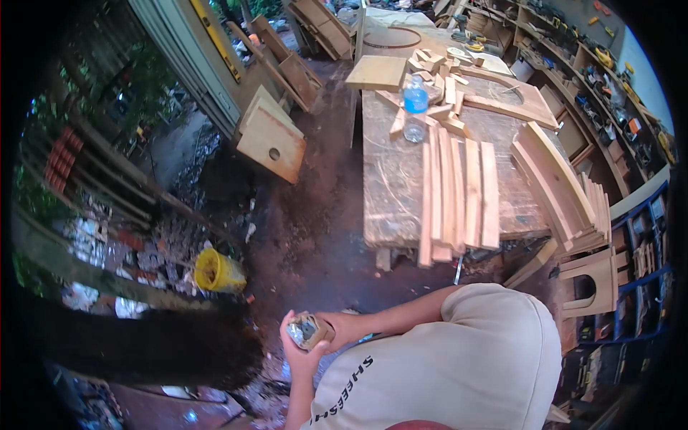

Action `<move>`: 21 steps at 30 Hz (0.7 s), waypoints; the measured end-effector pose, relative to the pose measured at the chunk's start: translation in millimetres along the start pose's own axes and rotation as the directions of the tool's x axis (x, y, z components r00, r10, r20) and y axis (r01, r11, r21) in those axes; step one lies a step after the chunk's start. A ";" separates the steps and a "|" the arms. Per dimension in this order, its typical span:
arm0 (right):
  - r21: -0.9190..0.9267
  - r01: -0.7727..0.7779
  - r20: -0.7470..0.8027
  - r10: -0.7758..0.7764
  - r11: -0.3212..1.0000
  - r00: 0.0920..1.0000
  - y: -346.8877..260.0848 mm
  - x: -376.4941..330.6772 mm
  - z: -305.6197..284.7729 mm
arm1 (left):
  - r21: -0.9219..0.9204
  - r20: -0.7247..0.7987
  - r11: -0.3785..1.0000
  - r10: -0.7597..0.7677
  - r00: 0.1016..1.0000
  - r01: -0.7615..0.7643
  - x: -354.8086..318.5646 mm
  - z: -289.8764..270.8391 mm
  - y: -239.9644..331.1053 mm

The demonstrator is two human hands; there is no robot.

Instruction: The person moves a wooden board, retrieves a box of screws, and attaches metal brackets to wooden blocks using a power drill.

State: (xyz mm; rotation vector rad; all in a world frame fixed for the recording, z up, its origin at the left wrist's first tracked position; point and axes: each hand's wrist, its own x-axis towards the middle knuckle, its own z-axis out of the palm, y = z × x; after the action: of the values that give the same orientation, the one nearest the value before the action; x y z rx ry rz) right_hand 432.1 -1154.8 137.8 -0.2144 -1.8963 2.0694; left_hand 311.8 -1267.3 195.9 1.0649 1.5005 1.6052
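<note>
A small brown packet with a crinkled, silvery open top is held in front of my body. My left hand wraps round its near left side, thumb and fingers curled about it. From the right, my right hand grips the packet's other side. What lies inside the packet looks greyish, too small to make out.
A worn wooden workbench bears wood strips, offcuts and a water bottle. A yellow bucket stands at left. Boards with a hole lean nearby. Tool shelves line the right.
</note>
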 end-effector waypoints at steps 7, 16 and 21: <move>0.051 -0.061 -0.071 0.064 0.997 0.995 1.7 128.3 -76.2 | -0.067 -0.174 0.998 0.000 0.985 -0.012 119.2 -71.7 -32.4; 0.203 -0.110 -0.362 0.179 0.973 0.915 3.9 262.3 -179.5 | 0.019 0.483 0.967 0.214 0.849 -0.255 315.1 -150.1 18.9; 0.268 -0.110 -0.669 0.267 0.957 0.693 -28.3 319.1 -246.8 | -0.067 0.619 0.950 0.278 0.734 -0.304 454.7 -189.4 -2.1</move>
State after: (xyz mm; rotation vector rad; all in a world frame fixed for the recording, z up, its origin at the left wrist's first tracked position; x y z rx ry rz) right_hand 217.6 -813.9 173.9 -1.0302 -1.2093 1.8822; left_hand -54.2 -941.3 244.3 1.7205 0.9403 1.2182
